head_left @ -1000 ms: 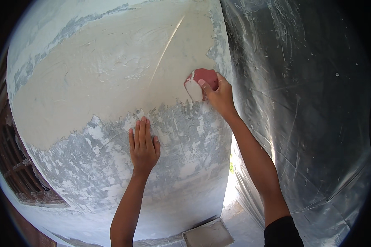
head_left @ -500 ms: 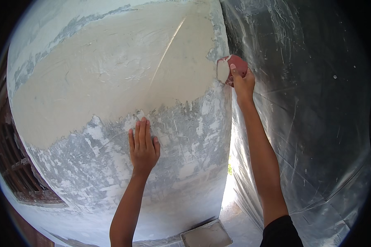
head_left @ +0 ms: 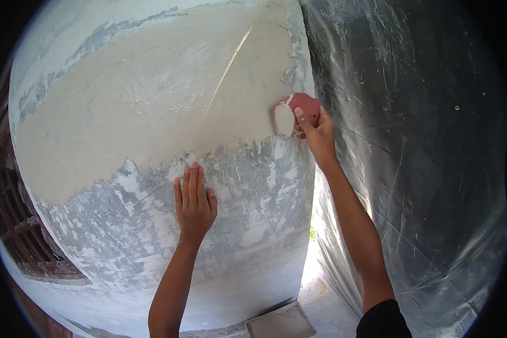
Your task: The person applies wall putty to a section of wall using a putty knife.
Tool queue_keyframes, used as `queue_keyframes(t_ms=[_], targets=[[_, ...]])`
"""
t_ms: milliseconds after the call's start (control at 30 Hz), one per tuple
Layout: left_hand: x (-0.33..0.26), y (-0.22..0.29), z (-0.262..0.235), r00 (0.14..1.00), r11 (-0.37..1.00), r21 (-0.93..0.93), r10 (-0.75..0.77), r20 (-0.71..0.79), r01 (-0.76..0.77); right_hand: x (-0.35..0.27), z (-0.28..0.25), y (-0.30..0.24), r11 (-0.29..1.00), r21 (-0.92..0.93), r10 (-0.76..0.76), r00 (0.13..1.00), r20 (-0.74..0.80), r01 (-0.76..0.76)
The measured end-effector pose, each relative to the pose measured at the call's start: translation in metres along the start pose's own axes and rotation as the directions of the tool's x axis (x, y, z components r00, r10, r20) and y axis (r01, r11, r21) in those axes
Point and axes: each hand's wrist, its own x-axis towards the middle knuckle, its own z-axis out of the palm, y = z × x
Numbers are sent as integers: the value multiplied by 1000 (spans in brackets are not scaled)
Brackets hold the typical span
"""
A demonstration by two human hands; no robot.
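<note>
My right hand point(head_left: 318, 130) grips a red plaster scraper point(head_left: 305, 107), thumb on its face, near the wall's right edge. Pale putty coats the left part of the scraper, which lies against the wall at the border of the wet layer. A broad band of smooth beige putty point(head_left: 152, 101) covers the upper wall. Below it the wall point(head_left: 152, 236) is patchy grey and white. My left hand point(head_left: 195, 200) lies flat on this patchy part, fingers stretched upward and holding nothing, fingertips just under the putty's ragged lower edge.
Clear plastic sheeting point(head_left: 434, 169) hangs along the right side, beside the wall's edge. A rectangular tray point(head_left: 281, 323) with beige material sits at the bottom, by the wall's foot. Dark brown window bars point(head_left: 31, 236) show at the far left.
My right hand has moved the scraper left and down, from the wall's right edge onto the putty's border. My left hand has stayed almost in place.
</note>
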Motion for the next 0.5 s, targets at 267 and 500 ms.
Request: queue_keyframes(t_ms=[267,500], targets=[[1,0,-3,1000,999,35,-5,3,5,14,-22,-22,968,103,239,965,-110,-229],[-1,-1,0,1000,1000,15,-3,-1,3,16,21,-16,937,-331,-41,979,198,107]])
